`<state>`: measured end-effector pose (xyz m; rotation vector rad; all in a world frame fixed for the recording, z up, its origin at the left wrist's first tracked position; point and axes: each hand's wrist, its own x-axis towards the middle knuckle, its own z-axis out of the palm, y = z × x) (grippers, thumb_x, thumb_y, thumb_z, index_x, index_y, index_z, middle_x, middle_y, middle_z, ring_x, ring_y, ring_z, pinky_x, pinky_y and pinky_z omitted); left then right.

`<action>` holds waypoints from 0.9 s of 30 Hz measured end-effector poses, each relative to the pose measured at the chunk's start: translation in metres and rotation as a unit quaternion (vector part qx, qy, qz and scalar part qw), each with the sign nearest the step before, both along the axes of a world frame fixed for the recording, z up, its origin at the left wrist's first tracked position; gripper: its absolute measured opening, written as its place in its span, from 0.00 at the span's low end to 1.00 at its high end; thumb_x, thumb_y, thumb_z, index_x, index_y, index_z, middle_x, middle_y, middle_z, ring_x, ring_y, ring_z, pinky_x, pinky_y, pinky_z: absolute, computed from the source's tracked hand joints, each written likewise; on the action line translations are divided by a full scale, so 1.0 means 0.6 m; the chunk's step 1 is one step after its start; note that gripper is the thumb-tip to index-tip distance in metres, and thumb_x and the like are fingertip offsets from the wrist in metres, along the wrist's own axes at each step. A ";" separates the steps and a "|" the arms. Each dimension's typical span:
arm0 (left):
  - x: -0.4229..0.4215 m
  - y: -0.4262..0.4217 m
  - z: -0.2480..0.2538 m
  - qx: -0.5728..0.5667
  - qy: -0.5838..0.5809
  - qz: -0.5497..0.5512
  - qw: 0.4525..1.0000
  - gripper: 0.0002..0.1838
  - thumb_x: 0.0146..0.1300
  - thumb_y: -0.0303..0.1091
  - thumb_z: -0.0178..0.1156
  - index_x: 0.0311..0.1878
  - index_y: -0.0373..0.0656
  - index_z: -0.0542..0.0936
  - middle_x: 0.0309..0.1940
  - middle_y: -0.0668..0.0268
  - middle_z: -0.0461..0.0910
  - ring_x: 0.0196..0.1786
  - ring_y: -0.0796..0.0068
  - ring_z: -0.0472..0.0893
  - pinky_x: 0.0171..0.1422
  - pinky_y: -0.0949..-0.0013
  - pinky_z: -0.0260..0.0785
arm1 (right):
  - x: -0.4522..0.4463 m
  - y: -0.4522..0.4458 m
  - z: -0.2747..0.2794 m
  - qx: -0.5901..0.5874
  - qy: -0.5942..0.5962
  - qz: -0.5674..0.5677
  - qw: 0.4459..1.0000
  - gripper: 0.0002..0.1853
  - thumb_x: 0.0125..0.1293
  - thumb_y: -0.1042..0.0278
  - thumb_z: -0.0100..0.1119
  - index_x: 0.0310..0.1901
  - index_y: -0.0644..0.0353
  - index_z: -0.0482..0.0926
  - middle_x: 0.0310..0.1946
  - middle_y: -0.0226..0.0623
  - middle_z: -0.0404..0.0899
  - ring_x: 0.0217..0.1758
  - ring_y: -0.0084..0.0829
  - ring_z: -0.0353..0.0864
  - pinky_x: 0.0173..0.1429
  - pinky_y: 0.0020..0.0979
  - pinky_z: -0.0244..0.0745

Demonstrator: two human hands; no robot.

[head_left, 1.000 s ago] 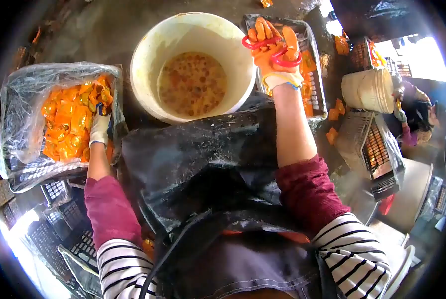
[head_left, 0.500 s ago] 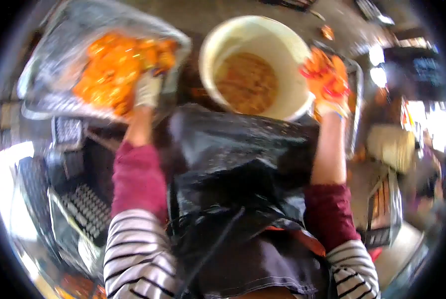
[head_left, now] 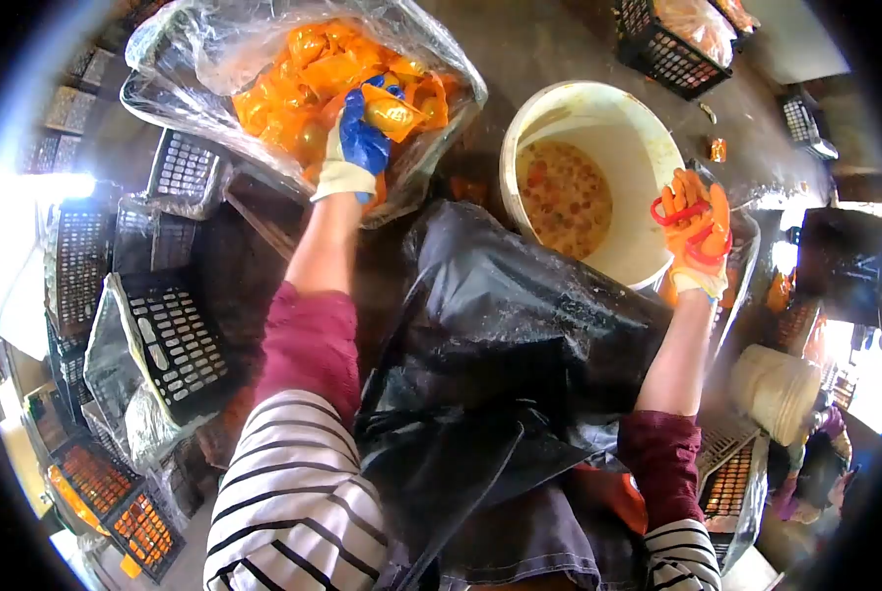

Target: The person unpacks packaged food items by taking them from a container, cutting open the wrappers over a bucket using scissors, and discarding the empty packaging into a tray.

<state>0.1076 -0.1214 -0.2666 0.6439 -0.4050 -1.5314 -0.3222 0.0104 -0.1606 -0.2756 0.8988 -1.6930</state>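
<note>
My left hand [head_left: 359,143], in a blue and white glove, grips an orange packet [head_left: 392,111] over a crate lined with clear plastic [head_left: 160,96]. Shiny orange packets [head_left: 303,84] fill the middle of that crate. An orange glove covers my right hand [head_left: 694,229], which is closed round the handles of red-handled scissors [head_left: 692,212]; their blades cannot be made out. That hand is at the right rim of a white bucket [head_left: 648,128], which holds cloudy liquid with small round pieces [head_left: 564,197]. Black apron cloth lies over my lap, below the bucket.
Black crates [head_left: 175,345] stand at the left, some with orange contents. Another black crate [head_left: 672,49] is at the top right. At the right are a whitish bucket [head_left: 778,392] and another person [head_left: 815,468]. An orange packet [head_left: 718,150] lies on the floor.
The view has swung, so the crate and bucket sit further right. My left hand has risen from among the packets with one in its grip. My right hand still holds the red handles.
</note>
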 end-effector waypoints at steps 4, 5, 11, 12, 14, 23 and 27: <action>-0.050 -0.011 -0.004 -0.062 0.013 -0.005 0.998 0.21 0.66 0.44 0.57 0.57 0.41 0.74 0.53 0.55 0.77 0.56 0.55 0.75 0.66 0.50 0.64 | 0.002 0.008 -0.022 -0.008 0.009 0.044 0.999 0.25 0.66 0.57 0.57 0.56 0.71 0.71 0.53 0.49 0.77 0.55 0.40 0.78 0.61 0.39 0.73; -0.072 -0.002 0.026 -0.005 0.140 -0.002 0.990 0.22 0.65 0.45 0.58 0.56 0.41 0.74 0.52 0.55 0.77 0.56 0.54 0.75 0.67 0.49 0.64 | 0.003 0.006 -0.027 0.011 0.049 0.062 0.997 0.26 0.66 0.55 0.57 0.56 0.70 0.70 0.53 0.50 0.77 0.55 0.40 0.77 0.61 0.40 0.73; -0.238 0.018 0.156 0.000 0.062 -0.124 0.990 0.17 0.69 0.41 0.53 0.54 0.39 0.75 0.46 0.57 0.79 0.51 0.58 0.77 0.63 0.53 0.68 | 0.046 -0.005 -0.063 -0.007 0.134 0.275 0.952 0.30 0.73 0.43 0.39 0.67 0.56 0.63 0.49 0.50 0.79 0.34 0.39 0.82 0.32 0.35 0.78; -0.262 0.024 0.162 -0.007 0.058 -0.188 0.980 0.17 0.71 0.41 0.50 0.52 0.37 0.75 0.45 0.58 0.80 0.49 0.59 0.79 0.61 0.57 0.70 | 0.111 0.026 0.041 0.086 -0.032 0.237 0.967 0.30 0.73 0.42 0.37 0.68 0.52 0.61 0.50 0.47 0.78 0.37 0.35 0.81 0.35 0.34 0.79; -0.312 0.030 0.145 -0.058 -0.046 -0.261 0.963 0.19 0.69 0.42 0.54 0.55 0.38 0.75 0.49 0.55 0.79 0.53 0.58 0.78 0.65 0.57 0.68 | 0.077 0.008 -0.026 0.001 0.116 0.305 0.945 0.29 0.73 0.41 0.38 0.68 0.49 0.62 0.53 0.40 0.76 0.45 0.32 0.79 0.46 0.37 0.78; -0.388 0.116 0.140 -0.112 -0.504 -0.116 0.849 0.19 0.69 0.44 0.54 0.54 0.38 0.78 0.44 0.61 0.81 0.47 0.73 0.78 0.53 0.71 0.71 | 0.087 0.011 -0.031 0.030 0.022 0.169 0.985 0.19 0.75 0.48 0.38 0.55 0.49 0.72 0.46 0.30 0.76 0.48 0.28 0.75 0.51 0.32 0.73; -0.387 0.142 0.172 0.060 -0.242 -0.218 0.944 0.18 0.66 0.42 0.59 0.55 0.44 0.78 0.44 0.65 0.80 0.45 0.73 0.79 0.49 0.73 0.73 | 0.107 0.025 0.009 0.059 0.208 0.077 0.973 0.18 0.72 0.54 0.48 0.58 0.50 0.72 0.46 0.30 0.78 0.45 0.25 0.76 0.46 0.29 0.75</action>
